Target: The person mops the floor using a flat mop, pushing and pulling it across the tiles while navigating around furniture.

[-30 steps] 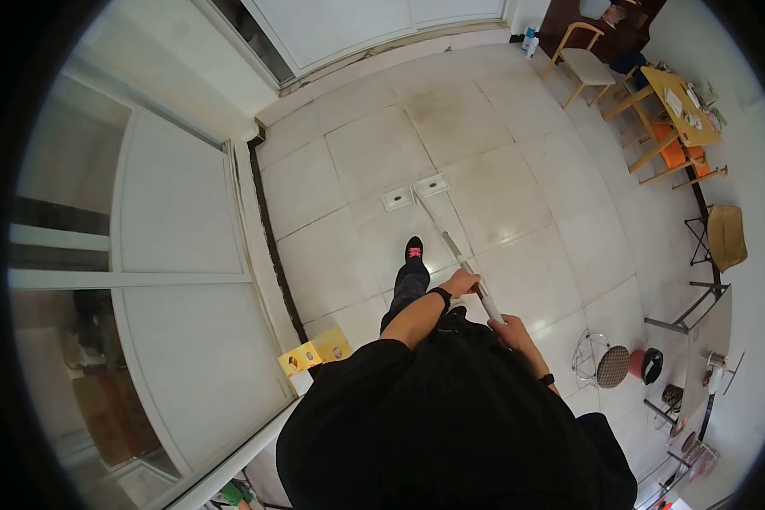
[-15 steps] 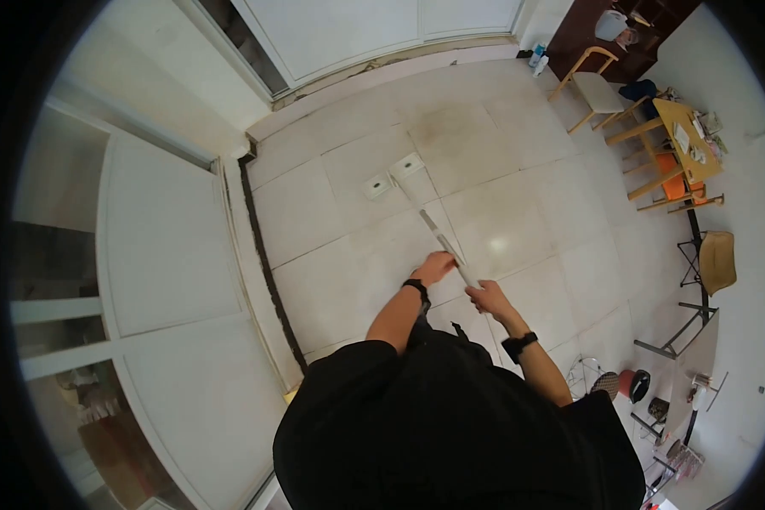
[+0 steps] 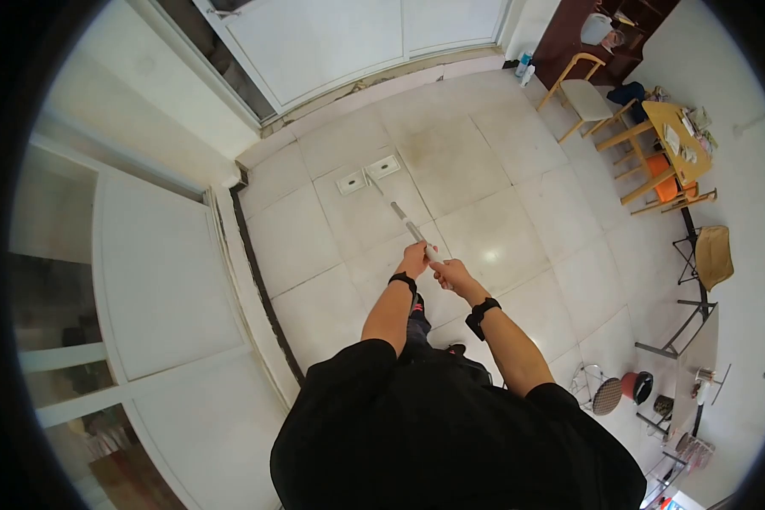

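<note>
Gripping mop handle (image 3: 408, 228), both hands (image 3: 433, 268) together, mop head (image 3: 368, 174) ahead

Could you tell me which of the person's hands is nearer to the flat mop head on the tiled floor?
Left. The left hand grips the mop handle further down, toward the mop head; the right hand grips just behind it, nearer the body.

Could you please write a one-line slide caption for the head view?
Both hands, left hand and right hand, grip a mop handle over the tiled floor.
</note>
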Tool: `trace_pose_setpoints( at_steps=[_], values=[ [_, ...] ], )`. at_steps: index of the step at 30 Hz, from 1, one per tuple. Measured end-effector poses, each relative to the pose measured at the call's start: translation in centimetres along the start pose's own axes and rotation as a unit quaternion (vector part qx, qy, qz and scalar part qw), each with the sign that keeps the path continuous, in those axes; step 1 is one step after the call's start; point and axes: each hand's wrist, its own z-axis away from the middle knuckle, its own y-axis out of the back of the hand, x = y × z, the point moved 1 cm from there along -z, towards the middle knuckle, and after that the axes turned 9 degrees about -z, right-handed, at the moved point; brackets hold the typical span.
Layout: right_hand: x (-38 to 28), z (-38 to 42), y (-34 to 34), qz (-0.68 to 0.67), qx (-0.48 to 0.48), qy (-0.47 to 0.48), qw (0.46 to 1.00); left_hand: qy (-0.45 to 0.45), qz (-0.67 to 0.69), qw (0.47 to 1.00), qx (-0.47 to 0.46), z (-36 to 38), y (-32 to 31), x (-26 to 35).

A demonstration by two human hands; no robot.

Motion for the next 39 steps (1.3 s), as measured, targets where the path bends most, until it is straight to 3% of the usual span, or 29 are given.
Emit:
trace_pose_setpoints(
  at_steps=[5, 7, 8, 10, 13, 16, 18, 19, 21, 22, 23, 24, 25, 26, 27, 28, 29, 30, 31, 32, 33, 35, 39],
  values=[
    [2.3, 0.7, -0.1, 0.035, -0.006, 0.005, 0.999, 0.034, -0.082, 0.996, 0.016, 0.9, 1.1, -0.8],
    [4.2, 2.1, 1.2, 0.05, 0.006, 0.018, 0.999, 0.065, -0.116, 0.988, -0.083, 2.2, 0.9, -1.9],
    [4.3, 4.0, 2.2, 0.05, -0.016, 0.004, 0.999, 0.065, -0.125, 0.987, -0.084, 3.0, 0.2, -2.4],
    [5.1, 8.4, 4.2, 0.012, 0.0, -0.016, 1.0, 0.232, 0.043, 0.968, -0.081, 4.9, -1.7, -4.7],
    [7.7, 14.3, 8.2, -0.014, 0.023, -0.013, 1.0, 0.219, 0.082, 0.972, -0.002, 7.5, -5.0, -8.6],
    [9.9, 20.6, 13.3, 0.015, 0.052, -0.041, 0.998, 0.303, 0.093, 0.947, 0.042, 8.6, -8.4, -13.4],
    [9.4, 24.7, 16.9, 0.21, 0.045, 0.001, 0.977, 0.364, 0.042, 0.929, 0.054, 9.0, -11.6, -17.4],
    [9.0, 26.6, 18.7, 0.206, 0.054, 0.005, 0.977, 0.36, -0.003, 0.933, 0.013, 7.4, -11.6, -21.0],
    [9.1, 30.3, 21.9, 0.275, 0.083, 0.013, 0.958, 0.287, -0.122, 0.945, -0.095, 7.0, -13.1, -26.4],
    [9.8, 31.7, 24.0, 0.248, 0.082, -0.009, 0.965, 0.291, -0.132, 0.943, -0.094, 6.4, -13.3, -29.1],
    [10.5, 33.2, 25.6, 0.237, 0.084, -0.008, 0.968, 0.088, -0.357, 0.876, -0.314, 5.6, -13.4, -31.4],
    [11.0, 34.8, 27.0, 0.243, 0.093, -0.021, 0.965, -0.124, -0.527, 0.68, -0.493, 5.6, -13.9, -33.2],
    [11.7, 36.2, 28.0, 0.248, 0.1, -0.033, 0.963, -0.144, -0.549, 0.646, -0.51, 7.0, -15.6, -34.5],
    [12.4, 37.5, 28.5, 0.236, 0.099, -0.033, 0.966, 0.117, -0.424, 0.814, -0.379, 9.0, -17.7, -35.0],
    [13.0, 38.8, 28.9, 0.205, 0.113, -0.046, 0.971, 0.358, -0.247, 0.879, -0.194, 10.9, -19.6, -35.2],
    [13.9, 39.9, 29.6, 0.175, 0.134, -0.057, 0.974, 0.362, -0.258, 0.874, -0.198, 11.8, -20.2, -35.2],
    [14.5, 40.7, 30.2, 0.164, 0.147, -0.058, 0.974, 0.174, -0.428, 0.797, -0.388, 12.6, -20.7, -35.1],
    [15.0, 41.6, 30.4, 0.147, 0.157, -0.047, 0.975, -0.03, -0.544, 0.638, -0.544, 13.6, -21.5, -35.7],
    [15.6, 42.5, 30.7, 0.13, 0.165, -0.037, 0.977, -0.019, -0.544, 0.631, -0.553, 13.8, -22.2, -37.3],
    [16.5, 43.2, 31.7, 0.122, 0.163, -0.051, 0.978, 0.217, -0.433, 0.783, -0.391, 13.3, -22.9, -39.3],
    [16.5, 43.7, 32.0, 0.113, 0.165, -0.051, 0.978, 0.425, -0.276, 0.844, -0.175, 12.7, -23.3, -40.3],
    [16.0, 44.1, 32.2, 0.067, 0.191, -0.066, 0.977, 0.441, -0.288, 0.837, -0.15, 12.7, -24.7, -40.0],
    [15.3, 42.5, 33.4, 0.068, 0.195, -0.054, 0.977, 0.416, -0.323, 0.83, -0.183, 11.0, -26.5, -38.7]
  ],
)
